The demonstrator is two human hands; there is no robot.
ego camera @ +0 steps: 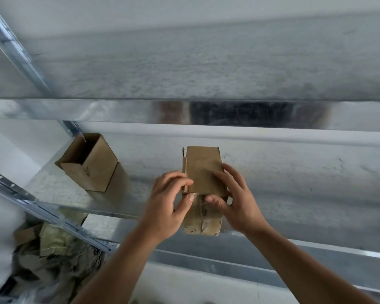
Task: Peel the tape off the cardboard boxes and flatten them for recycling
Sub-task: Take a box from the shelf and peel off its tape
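Galvanised metal shelving against a pale wall fills the view; on the lower shelf [272, 172], at its near edge and partly overhanging it, sits a small box [203, 170] of brown cardboard, and both hands are on it.

The left hand [169, 200] has its fingers curled round the box's left edge, where a narrow flap stands out, with the thumb pressed at the near top corner; it grips the box. The right hand [235, 198] lays its fingers over the right side of the top panel and sets its thumb against the near edge, so it too holds the box rather than resting flat.

On the near face runs a ragged seam [201, 213]; motion blur makes it impossible to say whether tape remains there.

Judged from this, the step in hand is opening or stripping this 1 box at its top near edge, not yet flattening it, since it keeps its full shape.

The next move likely calls for a firm pinch on the loose edge by 1 hand while the other steadies the body; the overhang means a hard tug could drag the box off the shelf.

Well to the left stands 1 open box [90, 163], upright and unflattened; below the shelf, at lower left, lies a heap of cardboard [53, 249].
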